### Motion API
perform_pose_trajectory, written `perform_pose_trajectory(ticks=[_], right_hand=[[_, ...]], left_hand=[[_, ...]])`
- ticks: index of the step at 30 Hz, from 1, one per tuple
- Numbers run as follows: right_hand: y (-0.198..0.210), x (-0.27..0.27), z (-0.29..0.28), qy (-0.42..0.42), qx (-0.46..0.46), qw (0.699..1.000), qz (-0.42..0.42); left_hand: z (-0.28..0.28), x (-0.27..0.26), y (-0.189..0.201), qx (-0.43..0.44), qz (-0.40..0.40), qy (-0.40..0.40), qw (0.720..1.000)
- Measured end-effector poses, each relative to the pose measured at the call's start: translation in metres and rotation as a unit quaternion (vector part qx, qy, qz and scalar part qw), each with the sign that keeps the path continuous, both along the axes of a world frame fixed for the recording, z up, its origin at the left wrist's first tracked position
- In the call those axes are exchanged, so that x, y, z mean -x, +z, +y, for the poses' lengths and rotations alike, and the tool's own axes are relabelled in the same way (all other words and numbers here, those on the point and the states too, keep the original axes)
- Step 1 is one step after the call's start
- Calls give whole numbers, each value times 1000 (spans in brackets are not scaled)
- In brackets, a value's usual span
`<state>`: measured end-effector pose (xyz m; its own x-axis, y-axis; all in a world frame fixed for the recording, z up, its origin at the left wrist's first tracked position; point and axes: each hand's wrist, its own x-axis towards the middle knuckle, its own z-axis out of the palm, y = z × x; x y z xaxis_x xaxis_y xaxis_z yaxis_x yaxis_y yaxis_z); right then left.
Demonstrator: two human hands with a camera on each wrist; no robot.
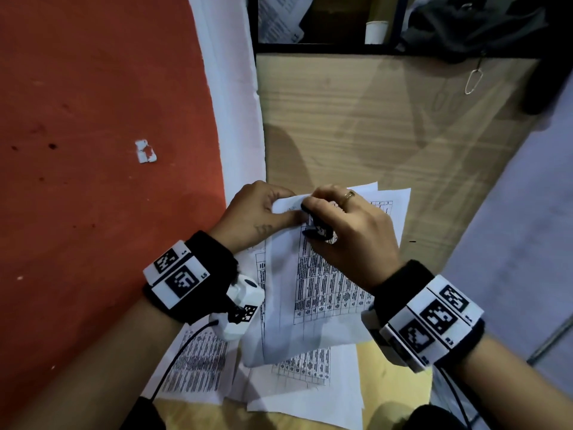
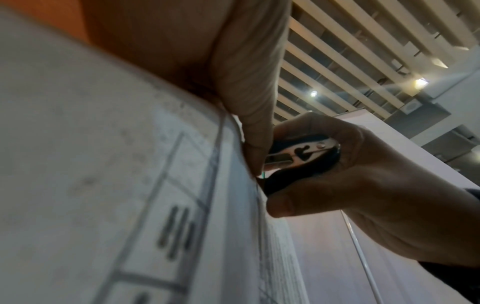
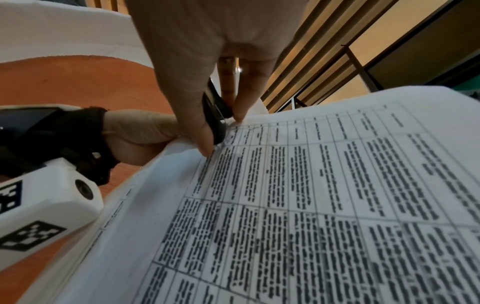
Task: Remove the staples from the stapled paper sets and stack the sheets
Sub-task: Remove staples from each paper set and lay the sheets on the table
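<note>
A stapled paper set (image 1: 313,290) printed with tables is lifted over the desk, its top left corner curled up. My left hand (image 1: 263,212) pinches that corner (image 1: 286,206) between thumb and fingers. My right hand (image 1: 347,225) grips a black staple remover (image 1: 317,229) and presses its metal jaws at the same corner. In the left wrist view the staple remover (image 2: 298,158) sits between my right thumb and fingers, against the paper edge (image 2: 233,164). In the right wrist view the remover (image 3: 215,115) meets the sheet (image 3: 324,195) at its corner. The staple itself is hidden.
More printed sheets (image 1: 198,364) lie loose below the held set on the wooden desk (image 1: 387,128). A red floor (image 1: 93,150) lies left, with a scrap of paper (image 1: 145,152). A paper cup (image 1: 376,31) and dark cloth (image 1: 474,26) are at the back.
</note>
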<state>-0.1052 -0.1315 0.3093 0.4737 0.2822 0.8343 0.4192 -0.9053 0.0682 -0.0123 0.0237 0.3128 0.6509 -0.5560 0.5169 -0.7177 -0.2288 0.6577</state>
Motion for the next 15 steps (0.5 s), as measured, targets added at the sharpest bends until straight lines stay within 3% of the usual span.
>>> perform_pose_trajectory(ticks=[4, 11, 15], right_hand=[[3, -1, 1, 2, 24, 1000, -7], [2, -4, 5, 11, 31, 999, -13], [0, -7, 4, 27, 23, 999, -10]], left_hand=[[-1, 3, 1, 20, 10, -11, 1000], [-2, 6, 2, 13, -21, 40, 999], [0, 10, 3, 24, 18, 19, 999]])
